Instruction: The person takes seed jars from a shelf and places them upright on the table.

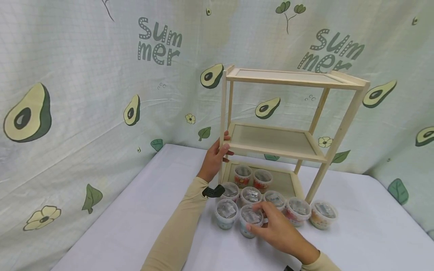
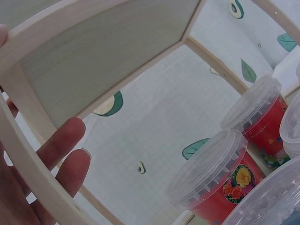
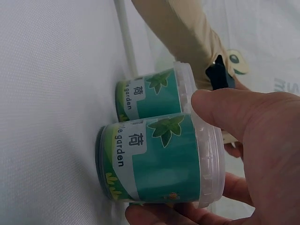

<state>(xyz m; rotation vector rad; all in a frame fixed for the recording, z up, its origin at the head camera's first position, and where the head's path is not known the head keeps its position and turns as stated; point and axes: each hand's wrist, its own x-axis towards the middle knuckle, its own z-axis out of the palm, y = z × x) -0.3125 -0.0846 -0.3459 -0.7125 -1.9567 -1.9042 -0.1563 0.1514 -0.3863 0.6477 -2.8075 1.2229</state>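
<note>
My left hand [image 1: 213,157] grips the left front post of a three-tier wooden shelf [image 1: 276,151], near its middle board. In the left wrist view its fingers come round from behind the post. With thumb and fingers my right hand [image 1: 279,230] holds a clear-lidded plastic tub [image 3: 164,159] around its sides; its teal label has a green leaf. A matching teal tub [image 1: 226,213] stands just left of the held one. Two red tubs [image 2: 229,187] with flower pictures sit on the shelf's bottom board [image 1: 283,183].
Several more lidded tubs stand in a row before the shelf, among them a pink-labelled tub [image 1: 298,211] and an orange-patterned tub [image 1: 323,216] at the right end. A white cloth covers the table [image 1: 149,218]. An avocado-print curtain [image 1: 84,75] hangs behind.
</note>
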